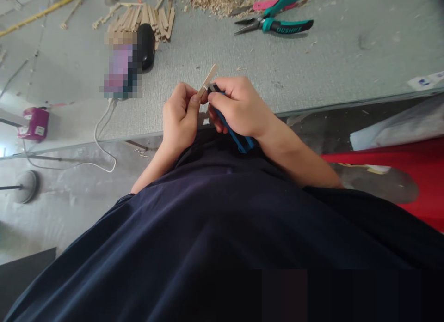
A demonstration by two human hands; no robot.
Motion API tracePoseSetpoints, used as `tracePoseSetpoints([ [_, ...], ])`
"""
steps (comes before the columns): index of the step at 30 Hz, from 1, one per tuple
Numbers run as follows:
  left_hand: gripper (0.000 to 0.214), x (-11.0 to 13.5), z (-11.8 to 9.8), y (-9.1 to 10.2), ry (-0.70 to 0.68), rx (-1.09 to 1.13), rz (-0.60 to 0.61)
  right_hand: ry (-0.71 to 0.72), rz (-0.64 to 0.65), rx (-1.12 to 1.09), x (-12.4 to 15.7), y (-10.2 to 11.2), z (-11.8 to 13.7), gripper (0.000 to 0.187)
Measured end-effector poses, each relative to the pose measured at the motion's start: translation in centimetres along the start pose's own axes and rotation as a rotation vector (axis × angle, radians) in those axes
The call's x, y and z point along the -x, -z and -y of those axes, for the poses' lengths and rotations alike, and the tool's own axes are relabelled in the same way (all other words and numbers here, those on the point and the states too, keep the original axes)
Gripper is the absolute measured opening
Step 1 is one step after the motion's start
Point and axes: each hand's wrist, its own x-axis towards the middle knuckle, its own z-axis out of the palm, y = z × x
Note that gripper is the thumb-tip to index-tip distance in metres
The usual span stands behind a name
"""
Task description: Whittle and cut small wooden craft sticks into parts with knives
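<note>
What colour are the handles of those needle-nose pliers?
The needle-nose pliers' handles are teal and black, clearest in the head view.

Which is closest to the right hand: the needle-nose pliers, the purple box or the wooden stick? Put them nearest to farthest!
From the right hand:
1. Wooden stick: just left, in the left hand.
2. Needle-nose pliers: ahead, slightly right.
3. Purple box: far left.
</note>
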Motion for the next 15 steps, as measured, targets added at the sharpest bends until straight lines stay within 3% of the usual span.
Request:
tracePoseSetpoints([
  [6,0.059,-0.13,0.09,-0.16,-0.045,-0.047,-0.066,-0.013,-0.008,-0.033,0.05,0.04,0.09,0.009],
  [15,0.061,0.08,0.16,-0.36,-0.061,-0.089,-0.092,-0.062,0.066,-0.086,0.23,0.49,0.81,0.008],
])
